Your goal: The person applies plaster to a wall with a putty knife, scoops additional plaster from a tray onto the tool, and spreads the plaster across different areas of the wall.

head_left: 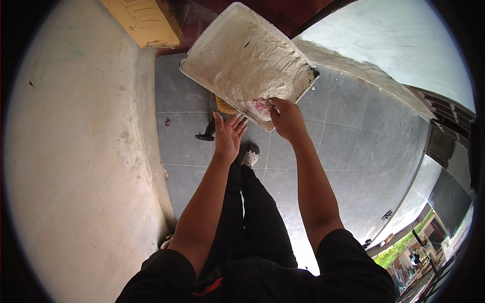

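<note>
A large rectangular tray (237, 55) holds thick off-white paste, smeared up its sides. My right hand (285, 118) grips a red object smeared with white paste (258, 107), perhaps a scraper, at the tray's near corner. My left hand (230, 132) is open, palm up and fingers spread, at the tray's near edge; whether its fingertips touch the rim is unclear. Beneath the tray shows a brown piece (224, 103), its kind unclear. A black tool (204, 136) stands or lies on the tiles beside my left hand.
A pale wall (81, 151) runs along the left, with a cardboard box (144, 22) at upper left. Grey floor tiles (343, 136) extend right toward another wall (404, 45) and a window. A small reddish bit (167, 122) lies on the floor. My legs and a spotted sock are below.
</note>
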The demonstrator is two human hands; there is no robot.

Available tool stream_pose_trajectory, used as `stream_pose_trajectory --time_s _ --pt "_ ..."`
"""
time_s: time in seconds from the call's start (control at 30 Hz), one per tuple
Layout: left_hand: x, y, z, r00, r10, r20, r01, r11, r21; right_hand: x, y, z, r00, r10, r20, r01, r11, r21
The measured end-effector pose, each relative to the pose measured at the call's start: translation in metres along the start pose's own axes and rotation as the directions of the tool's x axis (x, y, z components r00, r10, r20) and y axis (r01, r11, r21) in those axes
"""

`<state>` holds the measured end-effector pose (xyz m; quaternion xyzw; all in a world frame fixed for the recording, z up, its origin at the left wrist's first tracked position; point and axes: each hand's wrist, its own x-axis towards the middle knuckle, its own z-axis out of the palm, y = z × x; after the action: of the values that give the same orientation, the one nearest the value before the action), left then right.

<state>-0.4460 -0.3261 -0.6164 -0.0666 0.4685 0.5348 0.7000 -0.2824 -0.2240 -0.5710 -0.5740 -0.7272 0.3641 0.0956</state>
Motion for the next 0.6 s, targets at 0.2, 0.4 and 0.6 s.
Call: stream_pose_trajectory --time_s 0.2,0.4,0.6 --pt "0.002 0.0 -0.001 1.0 -0.013 0.003 0.013 1.0 0.002 0.006 0.024 -0.011 0.982 0.161 0.103 -0.172 0.979 0.111" --pt "0.002 0.003 -0.002 1.0 -0.017 0.026 0.016 1.0 0.023 -0.001 0.048 -0.017 0.974 0.224 0.031 -0.221 0.919 0.327" --pt "0.002 0.002 0.0 1.0 -0.021 0.015 0.021 1.0 -0.002 -0.008 0.021 -0.007 0.981 0.189 0.034 -0.192 0.976 0.099"
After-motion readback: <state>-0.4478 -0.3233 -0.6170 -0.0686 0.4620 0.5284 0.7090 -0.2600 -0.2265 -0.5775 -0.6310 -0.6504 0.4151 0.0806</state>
